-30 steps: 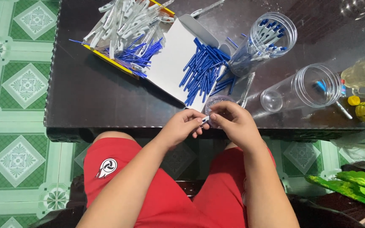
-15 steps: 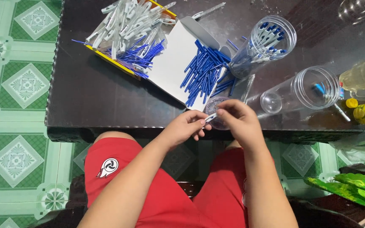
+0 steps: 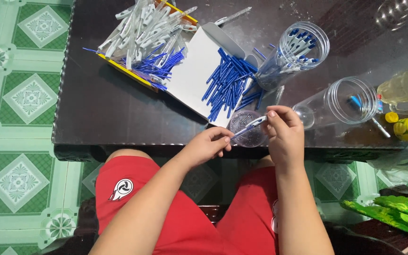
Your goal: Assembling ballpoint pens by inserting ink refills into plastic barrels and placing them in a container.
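Both hands pinch one pen [image 3: 250,127] over the table's [image 3: 109,108] near edge: left hand [image 3: 208,145] grips its blue end, right hand [image 3: 284,134] its clear barrel. Beyond lie loose blue caps [image 3: 230,82].

I cannot read the pen [image 3: 249,127] tip under the right hand [image 3: 285,137] fingers [image 3: 272,118]; the green bundle [image 3: 393,215] is cut off at the frame's right edge.
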